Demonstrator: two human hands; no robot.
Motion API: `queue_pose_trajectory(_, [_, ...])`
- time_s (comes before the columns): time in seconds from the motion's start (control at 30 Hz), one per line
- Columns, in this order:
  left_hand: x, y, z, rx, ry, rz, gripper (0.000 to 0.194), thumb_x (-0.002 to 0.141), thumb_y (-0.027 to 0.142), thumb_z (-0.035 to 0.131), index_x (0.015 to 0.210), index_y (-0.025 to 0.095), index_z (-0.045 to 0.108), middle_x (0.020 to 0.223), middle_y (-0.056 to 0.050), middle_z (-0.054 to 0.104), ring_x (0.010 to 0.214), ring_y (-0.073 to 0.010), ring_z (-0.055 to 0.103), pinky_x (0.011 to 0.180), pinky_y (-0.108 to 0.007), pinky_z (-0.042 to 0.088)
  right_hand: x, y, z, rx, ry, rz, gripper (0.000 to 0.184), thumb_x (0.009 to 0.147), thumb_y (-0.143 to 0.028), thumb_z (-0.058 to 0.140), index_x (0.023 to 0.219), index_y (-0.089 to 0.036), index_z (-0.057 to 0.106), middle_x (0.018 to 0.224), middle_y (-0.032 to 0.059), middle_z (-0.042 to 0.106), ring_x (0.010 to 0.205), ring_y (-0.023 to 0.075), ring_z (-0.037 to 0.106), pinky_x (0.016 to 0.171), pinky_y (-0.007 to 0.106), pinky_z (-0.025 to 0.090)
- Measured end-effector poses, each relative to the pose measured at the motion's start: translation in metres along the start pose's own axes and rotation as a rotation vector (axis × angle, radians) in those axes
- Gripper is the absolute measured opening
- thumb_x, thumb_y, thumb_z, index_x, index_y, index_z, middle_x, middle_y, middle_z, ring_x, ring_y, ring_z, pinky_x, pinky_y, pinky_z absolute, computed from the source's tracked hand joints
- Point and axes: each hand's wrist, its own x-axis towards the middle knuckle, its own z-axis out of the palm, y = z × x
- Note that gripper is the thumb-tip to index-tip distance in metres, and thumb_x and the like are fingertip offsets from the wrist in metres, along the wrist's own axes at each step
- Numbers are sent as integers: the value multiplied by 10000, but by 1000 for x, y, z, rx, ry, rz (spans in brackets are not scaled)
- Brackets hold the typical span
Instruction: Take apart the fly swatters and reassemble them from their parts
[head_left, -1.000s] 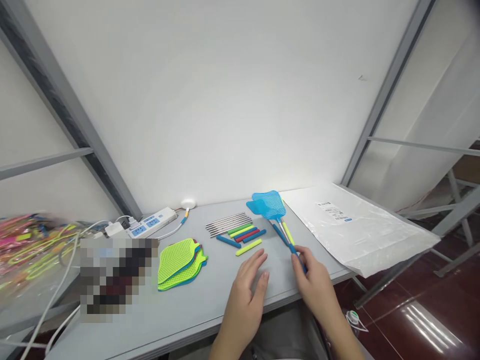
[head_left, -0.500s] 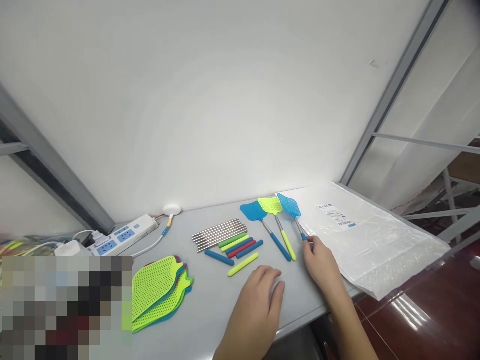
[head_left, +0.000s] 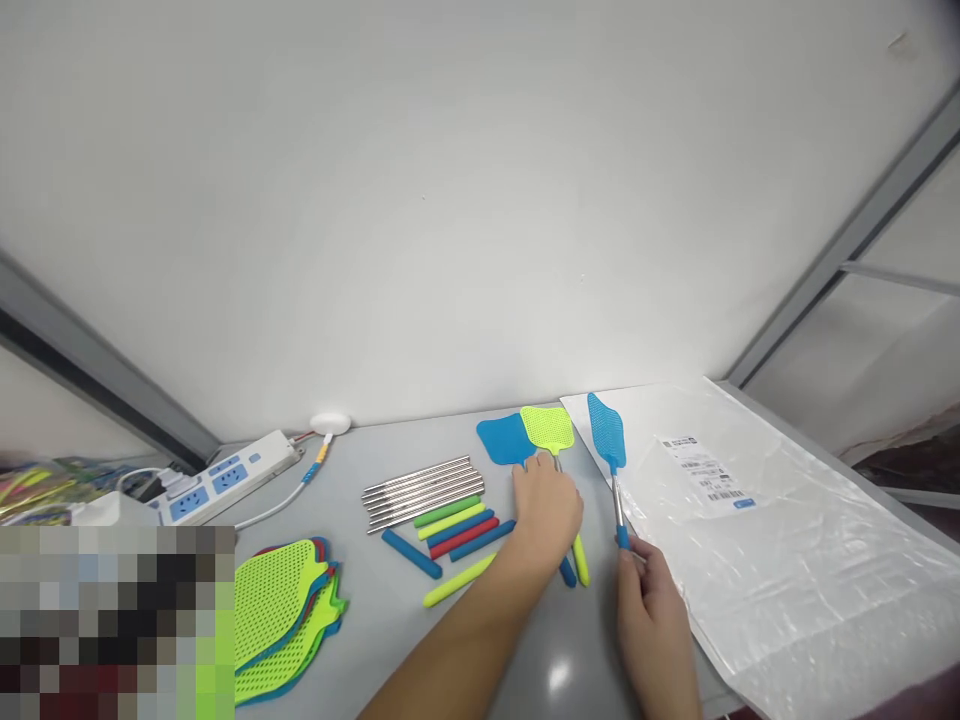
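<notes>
My right hand (head_left: 654, 620) is closed round the blue handle of a blue fly swatter (head_left: 607, 432), its mesh head pointing away from me. My left hand (head_left: 546, 505) lies curled over the shafts of two more fly swatters, one with a yellow-green head (head_left: 547, 428) and one with a blue head (head_left: 504, 440). Its fingertips are hidden, so which shaft it grips does not show. Left of it are several loose handle grips, among them a red grip (head_left: 465, 538) and a yellow-green grip (head_left: 459, 582). Several metal rods (head_left: 424, 492) lie behind them.
A stack of swatter heads (head_left: 281, 600) lies at the front left. Behind it are a power strip (head_left: 225, 480) and a white cable (head_left: 281, 508). A white plastic mailer bag (head_left: 750, 560) covers the table's right side. The white wall (head_left: 450, 250) bounds the back.
My left hand has reached forward onto the two swatters' shafts. My right hand has turned, and its swatter now points more directly away from me. The camera view has shifted.
</notes>
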Motion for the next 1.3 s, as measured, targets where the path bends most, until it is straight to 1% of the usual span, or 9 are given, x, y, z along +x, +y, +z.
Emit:
queue_pose_trajectory(0.1, [2,0,-5,36,-35,-17,161,777,176,586,673,148,706,910,-182,619,976,-341,551,866,-453,367,2,0,2,-29,1,24,505,874,-622,418,1144,-218,557,979,96,714,891,290,662,728,361,475])
queue_pose_trajectory(0.23, [0,-8,-30,45,-53,-16,244,810,237,564,598,177,667,858,-136,584,911,-313,560,784,-402,383,3,-4,6,-86,30,43,511,886,-625,392,1160,-225,553,901,89,717,845,297,668,674,356,453])
queue_pose_trajectory(0.3, [-5,-18,-47,30,-37,-19,292,837,267,549,566,191,625,855,-104,561,845,-269,560,722,-366,377,5,-7,7,-137,-44,43,491,885,-617,397,1151,-234,550,923,91,720,837,299,670,664,358,446])
queue_pose_trajectory(0.4, [-18,-37,-68,-53,52,-56,311,839,303,570,547,196,559,854,-57,524,736,-200,531,640,-325,353,11,-14,8,-240,-173,41,448,896,-589,384,1144,-249,536,993,92,718,852,304,668,676,367,435])
queue_pose_trajectory(0.5, [-35,-55,-78,-114,105,-86,326,827,293,584,536,186,483,854,-31,505,713,-169,507,613,-303,350,19,-26,10,-355,-188,42,375,930,-523,343,1124,-253,516,1026,84,706,903,292,659,707,359,423])
queue_pose_trajectory(0.6, [-52,-69,-82,-112,111,-65,330,841,256,556,544,179,435,869,-26,505,722,-160,494,629,-297,370,24,-39,15,-509,-188,24,335,950,-453,307,1105,-235,509,978,89,704,880,280,657,683,345,397])
queue_pose_trajectory(0.8, [-73,-83,-87,-131,204,81,279,850,206,556,587,178,468,869,-31,510,769,-170,515,692,-320,400,29,-57,28,-730,-179,-69,263,950,-382,322,1005,-213,515,824,90,686,762,271,643,615,322,326])
queue_pose_trajectory(1.0, [-77,-84,-87,-179,218,104,263,848,196,561,595,173,494,857,-32,503,789,-177,526,707,-350,385,32,-60,38,-729,-212,-128,220,957,-361,327,1021,-220,483,810,62,674,760,246,641,611,304,327])
queue_pose_trajectory(1.3, [-73,-89,-87,-139,178,81,275,850,207,569,585,176,505,851,-34,515,811,-188,547,711,-355,394,32,-55,34,-622,-241,-121,298,948,-423,349,1118,-230,501,817,46,679,764,240,645,633,310,371])
